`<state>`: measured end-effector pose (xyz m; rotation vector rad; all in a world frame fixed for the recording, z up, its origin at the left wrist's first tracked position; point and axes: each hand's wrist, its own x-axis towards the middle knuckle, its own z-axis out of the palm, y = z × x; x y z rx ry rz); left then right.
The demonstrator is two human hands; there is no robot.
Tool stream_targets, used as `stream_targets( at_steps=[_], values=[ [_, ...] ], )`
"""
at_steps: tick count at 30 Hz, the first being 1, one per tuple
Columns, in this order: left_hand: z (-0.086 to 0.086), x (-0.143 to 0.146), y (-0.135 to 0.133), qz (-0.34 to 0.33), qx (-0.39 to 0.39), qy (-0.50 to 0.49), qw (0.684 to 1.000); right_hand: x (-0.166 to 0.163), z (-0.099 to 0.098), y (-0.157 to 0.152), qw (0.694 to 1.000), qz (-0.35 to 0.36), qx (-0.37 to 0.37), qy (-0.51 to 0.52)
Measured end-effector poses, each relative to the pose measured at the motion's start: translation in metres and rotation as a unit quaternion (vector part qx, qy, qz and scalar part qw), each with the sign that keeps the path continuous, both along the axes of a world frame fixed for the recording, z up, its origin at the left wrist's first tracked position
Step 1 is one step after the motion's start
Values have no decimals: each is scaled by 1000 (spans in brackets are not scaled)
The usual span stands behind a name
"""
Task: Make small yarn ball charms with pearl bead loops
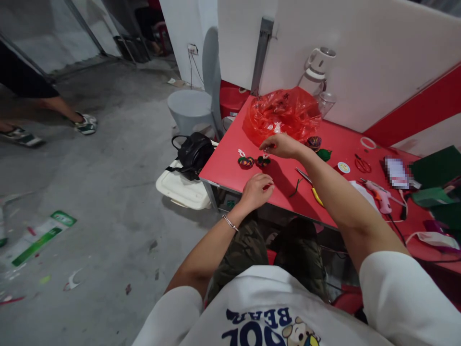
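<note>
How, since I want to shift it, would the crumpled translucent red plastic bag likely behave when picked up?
The crumpled translucent red plastic bag would probably be floppy, its thin film being deeply creased. Its shiny surface may feel slippery. It could be light for its size, though its contents are mostly hidden.

Dim — soft shadows across table [225,166], glints on red bag [300,108]; edges stretched — beads [265,155] near right fingers [270,142] perhaps blurred.

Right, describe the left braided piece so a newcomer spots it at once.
On the red table, find the crumpled red plastic bag. On its near side lies the left braided piece, small, multicoloured, with pale beads. Unlike its similar neighbour beside the right hand, it sits closer to the table's left edge.
</note>
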<state>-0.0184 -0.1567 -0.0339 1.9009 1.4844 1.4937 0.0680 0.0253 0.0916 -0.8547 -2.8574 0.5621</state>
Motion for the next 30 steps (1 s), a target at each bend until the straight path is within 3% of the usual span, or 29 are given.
stream_targets(
  at_steps=[7, 14, 17, 21, 26, 30],
  values=[
    [2, 1, 0, -9, -11, 35, 999, -16, -5, 12, 996, 21, 56, -58],
    [3, 0, 1, -14, -7, 34, 999, -25, -4, 2, 981, -20, 167, -96],
    [2, 0, 1, -13, 0, 24, 1000, -15, -2, -12, 973, -84, 189, -106],
    [3, 1, 0, -3, -17, 28, 999, 3, -15, -22, 976, -148, 135, -89],
    [4, 1, -1, 0, -12, 31, 999, 3, -41, -28, 993, -110, 35, -22],
    [5, -1, -2, -14, -14, 32, 999, -3, -45, -37, 995, -96, -4, 9]
  ],
)
